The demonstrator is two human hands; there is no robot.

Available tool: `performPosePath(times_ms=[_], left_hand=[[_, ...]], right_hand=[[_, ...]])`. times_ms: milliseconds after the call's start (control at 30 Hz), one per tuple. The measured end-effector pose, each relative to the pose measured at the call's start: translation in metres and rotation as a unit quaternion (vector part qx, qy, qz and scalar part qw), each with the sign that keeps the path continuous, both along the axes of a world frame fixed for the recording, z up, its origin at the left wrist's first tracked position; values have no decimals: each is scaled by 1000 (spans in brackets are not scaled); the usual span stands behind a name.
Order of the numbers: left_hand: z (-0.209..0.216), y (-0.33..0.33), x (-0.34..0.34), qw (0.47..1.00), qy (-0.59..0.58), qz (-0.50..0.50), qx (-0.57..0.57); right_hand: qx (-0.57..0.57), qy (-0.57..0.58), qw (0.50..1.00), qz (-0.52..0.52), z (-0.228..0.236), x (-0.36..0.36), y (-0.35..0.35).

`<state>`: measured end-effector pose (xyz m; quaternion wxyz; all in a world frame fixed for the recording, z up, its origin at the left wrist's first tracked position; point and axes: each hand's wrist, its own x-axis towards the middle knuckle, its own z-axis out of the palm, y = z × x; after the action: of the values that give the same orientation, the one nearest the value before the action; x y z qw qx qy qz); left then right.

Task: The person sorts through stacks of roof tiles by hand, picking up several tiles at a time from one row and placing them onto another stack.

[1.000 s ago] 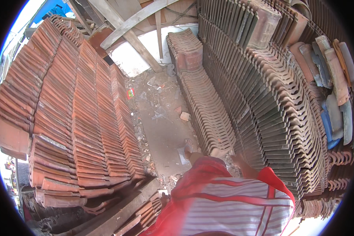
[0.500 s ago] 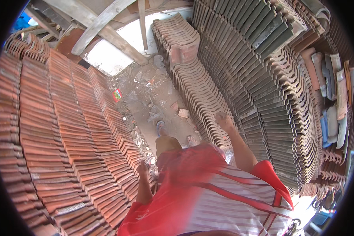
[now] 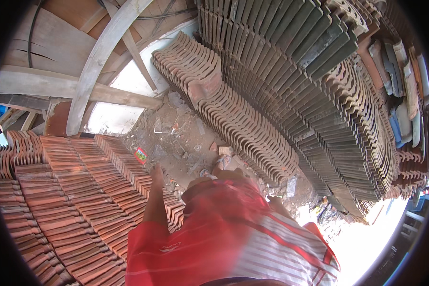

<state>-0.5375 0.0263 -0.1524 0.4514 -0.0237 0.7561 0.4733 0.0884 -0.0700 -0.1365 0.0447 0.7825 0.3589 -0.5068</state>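
Note:
My left hand (image 3: pixel 157 174) hangs beside the inner edge of the orange roof tiles (image 3: pixel 88 183), stacked on edge in long rows at the left. Nothing shows in its fingers, which look loosely apart. Close to my shirt, my right forearm (image 3: pixel 279 207) points down toward the floor; the hand at its end is too small and hidden to read. Ahead and to the right, weathered curved roof tiles (image 3: pixel 255 128) stand on edge in a long row, with a shorter row resting on its far part. Taller stacks of dark grey tiles (image 3: pixel 290 90) rise behind them.
A narrow dirt floor (image 3: pixel 188 136) runs between the stacks, strewn with rubble, a broken tile piece (image 3: pixel 225 150) and a small red-and-green packet (image 3: pixel 140 156). Wooden beams (image 3: pixel 93 66) slant across the far left. Loose tiles (image 3: pixel 405 90) lie piled at the far right.
My view has turned to the right, and a foot has stepped forward. My left hand swung forward; my right hand, earlier at the curved tile row, has dropped back near my body.

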Motion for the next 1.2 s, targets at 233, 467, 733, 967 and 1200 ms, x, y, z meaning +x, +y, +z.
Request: performPosePath(times_ms=[233,467,733,967,1200], left_hand=[[-7,209,24,981,-67,-180,-41],[-8,416,68,885,281,-356,-106],[-85,507,72,906,307,-273,-103],[-92,506,73,990,42,-137,20],[-112,432,20,993,-115,7,-38]], right_hand=[[134,175,952,-213,-90,-39,123],[195,34,980,-23,-18,-174,391],[263,50,963,7,-29,-301,642],[201,11,979,-18,-105,-347,751],[253,50,966,-29,-88,-365,739]])
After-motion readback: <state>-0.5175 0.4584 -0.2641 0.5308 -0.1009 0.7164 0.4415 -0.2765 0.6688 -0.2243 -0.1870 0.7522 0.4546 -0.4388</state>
